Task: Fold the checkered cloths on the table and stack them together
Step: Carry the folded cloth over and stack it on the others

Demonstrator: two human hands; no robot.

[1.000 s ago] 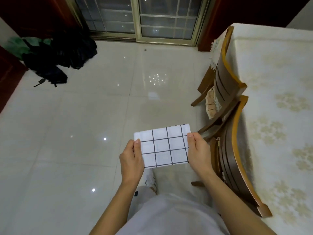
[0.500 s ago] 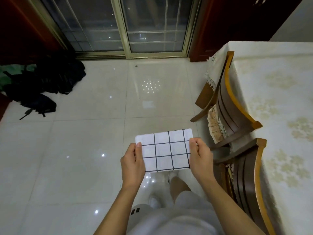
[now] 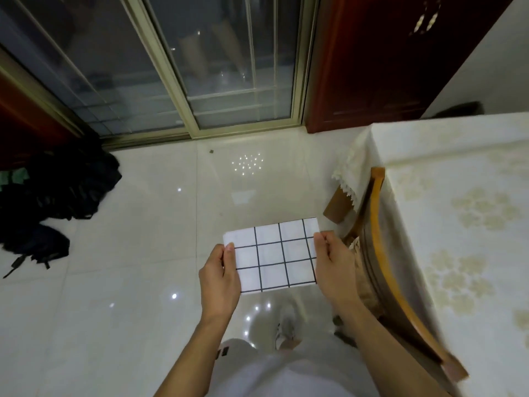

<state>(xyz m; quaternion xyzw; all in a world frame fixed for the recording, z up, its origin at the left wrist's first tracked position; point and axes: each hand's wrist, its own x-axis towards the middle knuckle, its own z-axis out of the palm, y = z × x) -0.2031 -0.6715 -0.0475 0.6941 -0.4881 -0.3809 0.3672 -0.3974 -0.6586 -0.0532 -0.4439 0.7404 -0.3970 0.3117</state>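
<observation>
A folded white cloth with a black grid pattern is held flat in the air above the shiny floor, in front of my body. My left hand grips its left edge, thumb on top. My right hand grips its right edge the same way. The table, covered with a cream floral tablecloth, stands to my right. No other checkered cloth shows on the part of the table in view.
A wooden chair is pushed against the table's near side, right beside my right hand. Dark bags lie on the floor at the left. A glass sliding door and a dark red cabinet stand ahead.
The view has tilted up and swung toward the door and table end. Both hands keep their hold on the folded cloth, which stays level between them.
</observation>
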